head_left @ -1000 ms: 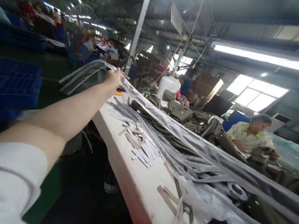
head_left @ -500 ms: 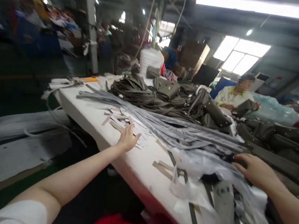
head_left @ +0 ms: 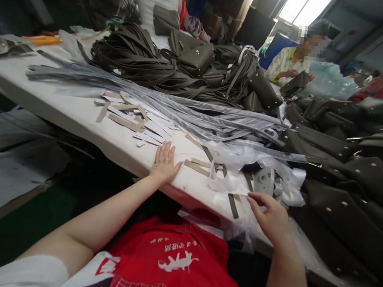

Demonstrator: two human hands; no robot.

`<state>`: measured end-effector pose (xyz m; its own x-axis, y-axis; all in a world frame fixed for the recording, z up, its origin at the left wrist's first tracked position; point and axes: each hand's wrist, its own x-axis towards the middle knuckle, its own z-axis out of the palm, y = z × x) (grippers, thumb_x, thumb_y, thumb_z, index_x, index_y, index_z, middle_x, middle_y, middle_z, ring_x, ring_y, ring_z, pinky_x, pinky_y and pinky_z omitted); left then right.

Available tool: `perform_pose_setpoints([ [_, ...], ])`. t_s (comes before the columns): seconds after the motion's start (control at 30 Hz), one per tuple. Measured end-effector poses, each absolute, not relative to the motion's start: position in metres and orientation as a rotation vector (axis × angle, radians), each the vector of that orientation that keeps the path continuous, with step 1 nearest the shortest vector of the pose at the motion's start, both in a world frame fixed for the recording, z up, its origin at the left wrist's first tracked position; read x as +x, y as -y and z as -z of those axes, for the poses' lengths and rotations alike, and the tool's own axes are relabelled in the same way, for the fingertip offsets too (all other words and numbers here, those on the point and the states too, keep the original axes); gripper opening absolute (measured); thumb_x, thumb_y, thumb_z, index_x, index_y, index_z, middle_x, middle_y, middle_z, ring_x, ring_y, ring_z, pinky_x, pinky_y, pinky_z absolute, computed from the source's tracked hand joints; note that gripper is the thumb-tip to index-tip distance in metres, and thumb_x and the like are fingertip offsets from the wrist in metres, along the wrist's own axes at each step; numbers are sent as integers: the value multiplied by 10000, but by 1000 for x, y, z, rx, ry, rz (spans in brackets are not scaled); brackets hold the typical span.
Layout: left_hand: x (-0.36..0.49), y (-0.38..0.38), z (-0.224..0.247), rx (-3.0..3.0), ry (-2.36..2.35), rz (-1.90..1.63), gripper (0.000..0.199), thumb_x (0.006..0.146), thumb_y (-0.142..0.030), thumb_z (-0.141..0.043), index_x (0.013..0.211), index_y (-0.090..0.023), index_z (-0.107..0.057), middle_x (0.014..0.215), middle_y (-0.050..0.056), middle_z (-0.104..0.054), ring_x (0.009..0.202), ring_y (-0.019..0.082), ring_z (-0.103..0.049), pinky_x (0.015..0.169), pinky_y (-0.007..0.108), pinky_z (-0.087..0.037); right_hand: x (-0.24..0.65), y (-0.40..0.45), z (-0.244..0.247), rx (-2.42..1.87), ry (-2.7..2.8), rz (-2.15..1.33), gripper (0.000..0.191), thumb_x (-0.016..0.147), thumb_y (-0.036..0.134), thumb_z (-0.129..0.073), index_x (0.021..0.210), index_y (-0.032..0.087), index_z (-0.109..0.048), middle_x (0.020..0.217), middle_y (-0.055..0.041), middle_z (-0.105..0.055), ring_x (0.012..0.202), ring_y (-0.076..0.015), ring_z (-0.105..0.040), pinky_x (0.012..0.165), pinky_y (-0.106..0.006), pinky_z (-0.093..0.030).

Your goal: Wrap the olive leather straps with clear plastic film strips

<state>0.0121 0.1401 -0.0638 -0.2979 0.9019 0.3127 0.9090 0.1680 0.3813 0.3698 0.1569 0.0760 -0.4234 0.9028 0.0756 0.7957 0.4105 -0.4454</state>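
Observation:
My left hand (head_left: 166,163) lies flat on the white table (head_left: 86,119), fingers stretched out and empty. Just beyond its fingertips is a loose pile of white and tan paper strips (head_left: 126,123). My right hand (head_left: 270,213) has thumb and forefinger brought together at the edge of some crumpled translucent plastic film (head_left: 233,155); what lies between the fingertips is too small to make out. A short dark strip (head_left: 233,206) rests just left of that hand. Several tan strips (head_left: 197,167) lie between my hands, and a roll of clear tape (head_left: 279,182) appears behind the right one.
Long grey plastic-wrapped straps (head_left: 182,107) run across the table. Behind them are bundled dark straps (head_left: 128,56) and a dark bag (head_left: 195,55). Stacked dark bags (head_left: 364,183) fill the right side. A co-worker (head_left: 290,62) sits across, holding a dark piece.
My view has tilted down, showing my red apron. My right hand has come from the grey straps toward me, to the plastic film's near edge. The left hand has settled flat beside the paper strips.

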Motion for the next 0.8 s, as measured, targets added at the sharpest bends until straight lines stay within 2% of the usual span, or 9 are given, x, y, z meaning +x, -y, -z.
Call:
perform_pose_setpoints([
  [0.07, 13, -140, 66, -1853, 2370, 768, 702, 904, -435, -467, 1414, 41, -386, 1555, 272, -264, 1484, 345, -149, 1215, 505, -103, 378, -159, -53, -1549, 2252, -442, 334, 899, 442, -526, 1021, 172, -680, 1004, -110, -713, 864, -245, -662, 775, -382, -532],
  [0.17, 14, -141, 68, -1839, 2361, 702, 694, 914, -452, -441, 1403, 39, -402, 1550, 268, -282, 1479, 341, -173, 1210, 507, -145, 384, -170, -22, -1605, 2171, -247, 418, 832, 405, -563, 1154, 145, -626, 1123, -145, -674, 1031, -300, -624, 921, -454, -496],
  [0.3, 15, -142, 68, -1830, 2373, 593, 680, 923, -462, -419, 1388, 34, -433, 1543, 263, -305, 1473, 334, -203, 1209, 492, -165, 373, -189, 6, -1541, 2343, -106, 667, 711, 205, -564, 1365, 110, -475, 1340, -180, -553, 1280, -327, -479, 1084, -483, -374],
  [0.4, 14, -142, 67, -1837, 2396, 516, 672, 928, -467, -407, 1383, 26, -454, 1547, 253, -305, 1473, 331, -206, 1214, 472, -153, 351, -198, 12, -1445, 2468, -107, 691, 679, 125, -515, 1369, 122, -479, 1336, -161, -561, 1308, -307, -457, 1127, -478, -311],
  [0.57, 13, -143, 66, -1856, 2422, 450, 670, 939, -480, -384, 1384, 13, -465, 1561, 239, -285, 1476, 328, -199, 1218, 454, -120, 309, -198, 11, -1350, 2573, -87, 542, 706, 194, -627, 1246, 150, -610, 1324, -155, -582, 1316, -325, -435, 1133, -491, -267],
  [0.67, 13, -142, 67, -1861, 2429, 439, 662, 942, -485, -374, 1378, 4, -474, 1563, 234, -283, 1478, 323, -193, 1217, 448, -120, 296, -196, 10, -1409, 2552, -62, 278, 742, 235, -677, 1007, 171, -729, 1305, -159, -598, 1306, -349, -441, 1111, -500, -269],
  [0.73, 13, -142, 68, -1864, 2431, 438, 660, 945, -486, -369, 1377, 2, -473, 1561, 234, -288, 1479, 322, -192, 1216, 446, -120, 293, -195, 7, -1407, 2557, -107, 96, 766, 232, -676, 824, 189, -740, 1231, -139, -648, 1262, -343, -488, 1099, -500, -272],
  [0.8, 13, -142, 69, -1870, 2431, 451, 655, 946, -483, -369, 1374, 2, -473, 1557, 238, -294, 1477, 322, -196, 1215, 448, -125, 293, -191, 1, -1349, 2569, -197, 70, 788, 221, -662, 743, 199, -710, 1116, -107, -700, 1189, -319, -549, 1090, -498, -273],
])
